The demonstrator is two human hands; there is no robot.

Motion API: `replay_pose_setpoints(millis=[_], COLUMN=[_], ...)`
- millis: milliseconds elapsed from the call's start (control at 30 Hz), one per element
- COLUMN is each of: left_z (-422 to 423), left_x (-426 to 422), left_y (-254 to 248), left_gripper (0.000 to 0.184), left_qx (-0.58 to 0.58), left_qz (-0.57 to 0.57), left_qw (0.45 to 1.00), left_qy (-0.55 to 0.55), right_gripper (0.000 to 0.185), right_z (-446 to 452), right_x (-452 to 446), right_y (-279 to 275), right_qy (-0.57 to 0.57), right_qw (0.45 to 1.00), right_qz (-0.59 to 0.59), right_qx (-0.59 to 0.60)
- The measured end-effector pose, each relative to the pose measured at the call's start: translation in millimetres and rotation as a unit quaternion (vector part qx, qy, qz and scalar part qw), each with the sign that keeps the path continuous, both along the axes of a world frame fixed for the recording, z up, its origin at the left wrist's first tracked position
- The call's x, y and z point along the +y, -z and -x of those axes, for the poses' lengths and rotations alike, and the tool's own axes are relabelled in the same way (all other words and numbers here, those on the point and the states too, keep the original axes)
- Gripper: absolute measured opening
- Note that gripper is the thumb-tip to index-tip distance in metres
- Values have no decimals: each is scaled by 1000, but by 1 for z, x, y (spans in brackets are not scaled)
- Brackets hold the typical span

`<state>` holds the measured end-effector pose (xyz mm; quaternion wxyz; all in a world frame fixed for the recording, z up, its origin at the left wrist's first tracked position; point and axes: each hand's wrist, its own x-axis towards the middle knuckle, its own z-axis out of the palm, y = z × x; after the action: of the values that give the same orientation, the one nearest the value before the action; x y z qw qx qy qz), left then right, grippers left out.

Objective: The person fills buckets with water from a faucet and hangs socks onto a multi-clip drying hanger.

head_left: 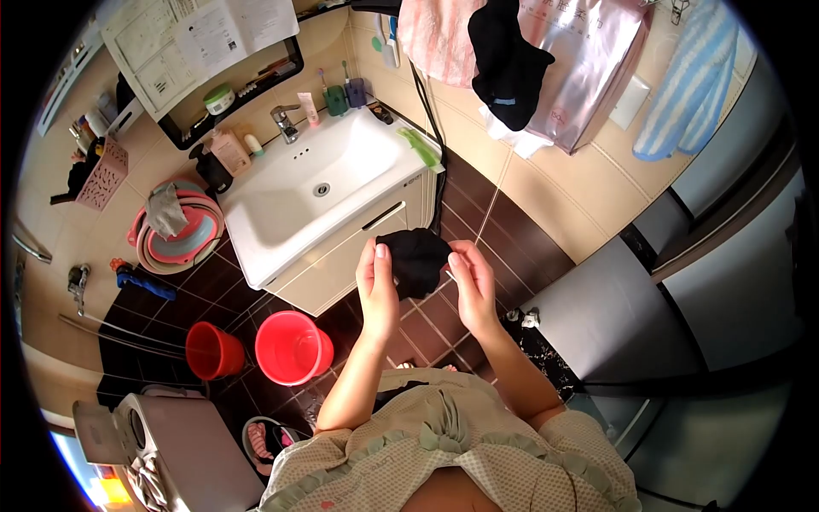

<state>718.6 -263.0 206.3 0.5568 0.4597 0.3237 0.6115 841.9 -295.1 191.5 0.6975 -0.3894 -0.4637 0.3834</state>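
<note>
A small black cloth garment (415,263) is stretched between my two hands, in front of the sink cabinet; its exact kind is not clear. My left hand (376,282) grips its left edge with the thumb on top. On the opposite edge, my right hand (472,283) pinches the fabric between thumb and fingers. Below the garment lies the dark tiled floor (422,326). Another black cloth piece (505,68) hangs at the top, in front of a pink package (589,60).
A white sink (264,200) stands ahead, with bottles and cups along its back. Two red buckets (294,348) (205,350) sit on the floor at left. A washing machine (196,452) is at lower left, beside a basket of clothes (260,439). Folded basins (141,239) hang at left.
</note>
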Motion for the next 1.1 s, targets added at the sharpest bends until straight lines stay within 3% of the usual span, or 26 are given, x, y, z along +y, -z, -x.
replay_pose_setpoints(millis=[133,167,267,400,500,533,600,633,733,767,800,867,967,1067,1100], left_z=[-7,-11,-10,-18,-16,-16,-19,-22,-30,-29,-29,-28,-28,-34,-35], left_x=[-2,-6,-5,-2,1,1,-1,-2,-6,-8,-5,4,3,3,4], left_y=[-7,-16,-13,-10,-5,-4,-3,-3,-1,1,4,11,4,6,7], left_gripper=[13,6,4,4,6,5,4,4,5,6,8,10,12,13,13], left_qx=[29,27,89,94,129,138,156,185,270,260,258,254,213,206,201], left_qz=[-102,-108,-125,-117,-121,-117,-109,-126,-175,-93,-116,-163,-96,-112,-125], left_qw=[994,994,988,988,984,984,982,974,943,960,958,951,970,967,965], left_qy=[25,12,13,-42,6,4,0,-21,-81,-40,-52,-76,-72,-101,-111], right_gripper=[11,9,8,8,6,8,14,16,17,17,17,16,22,28,35], right_z=[0,4,-7,-5,-6,-8,-8,-6,-5,-7,-7,-13,-18,-28,-23], right_x=[1,3,5,2,8,9,14,8,22,25,26,25,26,36,27], right_y=[-5,-13,-13,-20,-14,-14,-11,-19,-1,1,-7,-9,-7,13,-5], right_qy=[36,69,73,100,132,95,79,80,165,185,219,205,179,35,-15], right_qw=[997,996,991,986,989,993,986,977,978,982,974,971,962,998,987], right_qz=[-47,-54,-59,-75,-49,-32,20,101,46,22,-22,26,82,56,114], right_qx=[-54,-5,-96,-109,-36,68,142,168,120,35,-57,-121,-188,22,116])
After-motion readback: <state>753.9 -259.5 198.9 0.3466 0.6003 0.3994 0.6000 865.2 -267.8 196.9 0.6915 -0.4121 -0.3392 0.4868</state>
